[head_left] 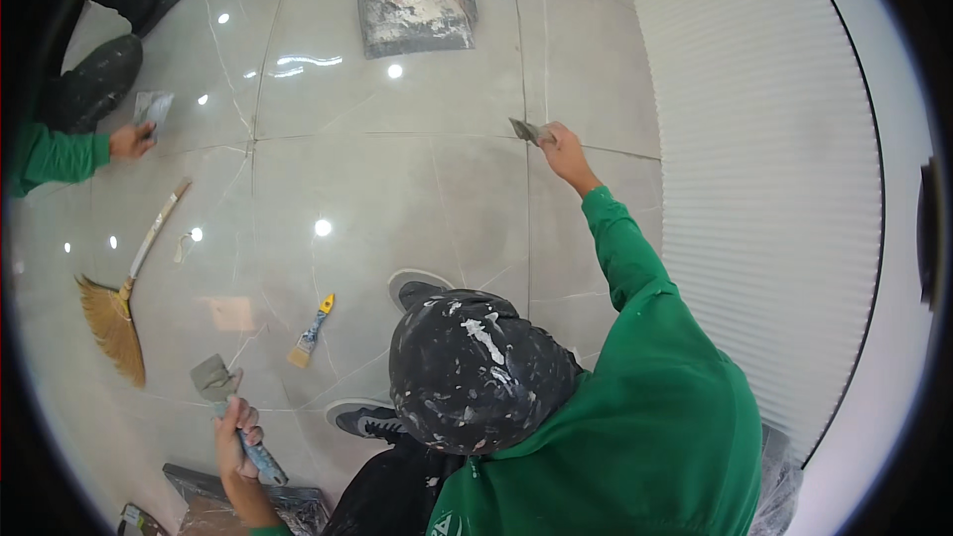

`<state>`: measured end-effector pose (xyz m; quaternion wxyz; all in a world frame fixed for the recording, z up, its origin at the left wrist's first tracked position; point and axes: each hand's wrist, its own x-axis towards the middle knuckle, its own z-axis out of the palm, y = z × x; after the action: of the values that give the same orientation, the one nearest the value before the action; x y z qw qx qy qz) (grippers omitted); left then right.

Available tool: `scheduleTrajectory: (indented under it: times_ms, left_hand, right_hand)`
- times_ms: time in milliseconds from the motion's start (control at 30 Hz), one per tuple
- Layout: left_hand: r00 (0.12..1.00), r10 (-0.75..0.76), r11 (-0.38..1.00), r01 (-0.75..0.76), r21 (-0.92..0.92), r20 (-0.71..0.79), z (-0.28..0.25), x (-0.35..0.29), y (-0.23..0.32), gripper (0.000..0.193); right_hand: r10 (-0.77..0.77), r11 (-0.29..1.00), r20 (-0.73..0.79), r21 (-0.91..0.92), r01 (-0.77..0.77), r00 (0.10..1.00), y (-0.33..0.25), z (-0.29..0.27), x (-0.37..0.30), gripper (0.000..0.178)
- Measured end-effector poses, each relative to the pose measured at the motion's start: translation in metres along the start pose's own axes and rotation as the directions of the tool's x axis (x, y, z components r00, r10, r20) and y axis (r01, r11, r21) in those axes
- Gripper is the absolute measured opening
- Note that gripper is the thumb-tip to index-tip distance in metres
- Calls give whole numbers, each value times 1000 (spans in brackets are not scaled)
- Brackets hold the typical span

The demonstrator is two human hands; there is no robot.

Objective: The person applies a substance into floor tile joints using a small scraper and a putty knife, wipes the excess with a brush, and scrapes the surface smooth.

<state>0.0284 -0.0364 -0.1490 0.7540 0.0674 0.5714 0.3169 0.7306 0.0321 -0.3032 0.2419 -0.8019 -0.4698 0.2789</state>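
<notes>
My right hand reaches out over the floor, fingers closed on a small scraper. Its dark blade is at the joint between the large grey tiles; whether it touches cannot be told. Close to my body on the left, my left hand grips a putty knife by its blue, paint-stained handle, the wide blade pointing away. Between my hands, nearer the left one, lies a paintbrush with a yellow-tipped handle. My paint-splattered knee is bent below my right arm.
A straw hand broom lies on the left. Farther off sits a stained dustpan. At upper left, a co-worker's hand holds a flat scraper. A ribbed white panel borders the right side. Plastic-wrapped dark material is at lower left.
</notes>
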Motion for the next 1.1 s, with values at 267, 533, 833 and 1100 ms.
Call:
scheduleTrajectory:
  times_ms: [267, 533, 833, 1100]
  left_hand:
    - [997, 49, 994, -43, -101, 63, 4, -4, 14, 62]
    - [999, 30, 992, -26, -126, 36, 9, -1, 8, 61]
    - [995, 95, 988, -91, -126, 26, 19, -3, 11, 62]
    - [993, 107, 993, -109, -45, -44, 15, -8, 13, 57]
  right_hand:
    - [-485, 820, -33, -364, 441, 874, 18, 41, 5, 32]
    - [-530, 738, 26, -479, 476, 848, 37, 55, -17, 40]
    - [-551, 765, 16, -391, 512, 835, 6, 74, 9, 36]
    - [-453, 771, 219, -390, 503, 864, -7, 81, 4, 38]
